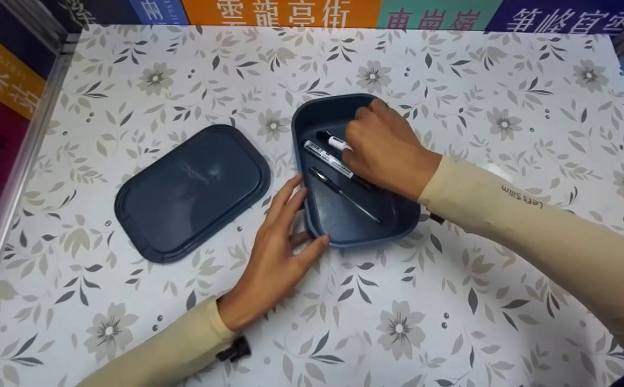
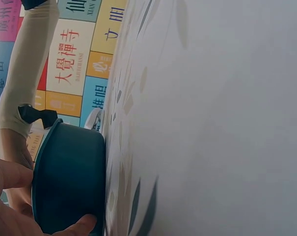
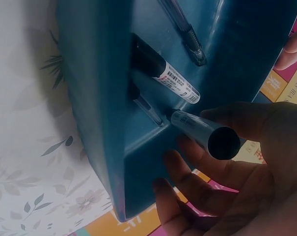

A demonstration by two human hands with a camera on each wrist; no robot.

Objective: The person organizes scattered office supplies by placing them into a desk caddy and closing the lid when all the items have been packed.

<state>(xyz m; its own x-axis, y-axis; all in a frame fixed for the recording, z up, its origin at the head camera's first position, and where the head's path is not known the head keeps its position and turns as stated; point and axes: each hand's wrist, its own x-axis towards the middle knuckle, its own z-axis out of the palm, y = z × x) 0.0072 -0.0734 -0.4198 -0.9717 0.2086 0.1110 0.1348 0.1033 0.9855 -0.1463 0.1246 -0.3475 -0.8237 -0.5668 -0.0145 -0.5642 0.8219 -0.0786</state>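
Note:
A dark blue plastic box [image 1: 336,223] stands without its lid on the flowered tabletop. My right hand [image 1: 384,148] reaches into it and pinches a white marker [image 3: 195,130] with a black end between thumb and fingers. Below that one, another white marker [image 1: 328,158] lies on the box floor. A clear-barrelled pen [image 1: 344,193] rests nearer the front; the right wrist view also shows a second slim pen [image 3: 148,110]. My left hand [image 1: 274,252] touches the box's left outer wall with its fingers spread and its thumb at the near corner.
The matching dark blue lid [image 1: 193,191] lies flat to the left of the box. Panels with coloured lettering [image 1: 285,13] border the table at the back and sides.

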